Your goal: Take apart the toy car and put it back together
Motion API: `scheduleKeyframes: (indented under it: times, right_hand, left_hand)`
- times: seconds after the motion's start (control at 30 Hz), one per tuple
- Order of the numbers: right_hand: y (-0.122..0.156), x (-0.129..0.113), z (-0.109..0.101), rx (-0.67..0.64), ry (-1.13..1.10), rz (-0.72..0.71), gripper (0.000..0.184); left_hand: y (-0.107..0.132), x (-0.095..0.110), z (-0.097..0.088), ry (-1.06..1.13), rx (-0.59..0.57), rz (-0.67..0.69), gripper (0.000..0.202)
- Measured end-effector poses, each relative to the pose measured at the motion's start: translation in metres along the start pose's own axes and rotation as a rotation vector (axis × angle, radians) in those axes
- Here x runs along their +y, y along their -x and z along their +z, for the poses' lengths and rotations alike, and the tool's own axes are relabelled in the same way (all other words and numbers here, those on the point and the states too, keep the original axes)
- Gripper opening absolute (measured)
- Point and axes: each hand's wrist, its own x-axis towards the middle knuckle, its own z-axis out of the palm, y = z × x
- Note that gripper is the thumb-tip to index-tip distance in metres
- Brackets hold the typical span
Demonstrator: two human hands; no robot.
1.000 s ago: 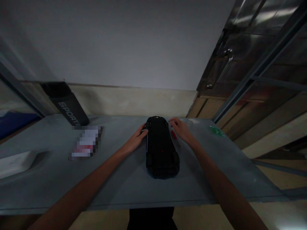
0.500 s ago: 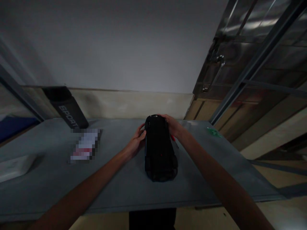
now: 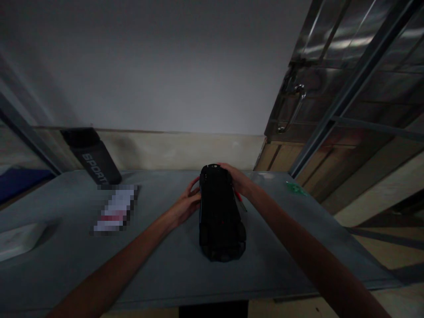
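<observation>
A black toy car (image 3: 220, 212), its dark underside facing up, lies lengthwise at the middle of the grey table. My left hand (image 3: 187, 203) is against the car's left side, fingers curled along the edge. Around its far right corner my right hand (image 3: 236, 177) is closed, with the fingertips partly hidden behind the car. Just beneath my right wrist, a red-handled tool (image 3: 239, 197) with a thin metal shaft rests on the table. Dim light hides details of the car's underside.
On the left are a dark bottle marked SPORT (image 3: 96, 159), a blurred-out flat item (image 3: 115, 210) and a white object (image 3: 21, 240). A small green item (image 3: 296, 188) lies at the right. Metal posts (image 3: 311, 148) flank the table (image 3: 159, 265), with a wall behind.
The whole view has shifted slightly, so things sit a little lower in the picture. Both hands keep their hold on the toy car.
</observation>
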Motion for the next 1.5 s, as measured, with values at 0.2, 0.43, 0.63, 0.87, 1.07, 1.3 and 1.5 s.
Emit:
scheduleKeyframes:
  times: [0.2, 0.43, 0.63, 0.87, 1.07, 1.3, 1.5]
  right_hand:
    - [0.004, -0.011, 0.004, 0.183, 0.265, -0.122, 0.030]
    - [0.075, -0.016, 0.061, 0.010, 1.025, -0.467, 0.074]
    - [0.094, -0.014, 0.074, -0.108, 1.135, -0.385, 0.104]
    - [0.094, -0.020, 0.068, -0.084, 1.029, -0.411, 0.102]
    - [0.100, -0.044, 0.049, 0.024, 0.987, -0.403, 0.096]
    - [0.120, -0.084, -0.003, 0.053, 0.776, -0.153, 0.076]
    - [0.135, -0.072, -0.049, 0.166, 0.595, -0.107, 0.058]
  left_hand:
    - [-0.001, 0.000, -0.001, -0.004, -0.002, 0.020, 0.089]
    - [-0.007, -0.006, -0.011, -0.008, 0.022, 0.023, 0.096]
    - [-0.008, -0.005, -0.010, -0.034, 0.023, 0.047, 0.094]
    - [-0.003, 0.000, -0.001, -0.009, 0.028, 0.039, 0.089]
    - [0.001, 0.004, 0.005, 0.011, 0.024, 0.017, 0.089]
    - [0.000, 0.006, 0.004, -0.025, 0.063, -0.016, 0.082]
    - [-0.005, 0.001, -0.005, -0.042, 0.050, 0.008, 0.073]
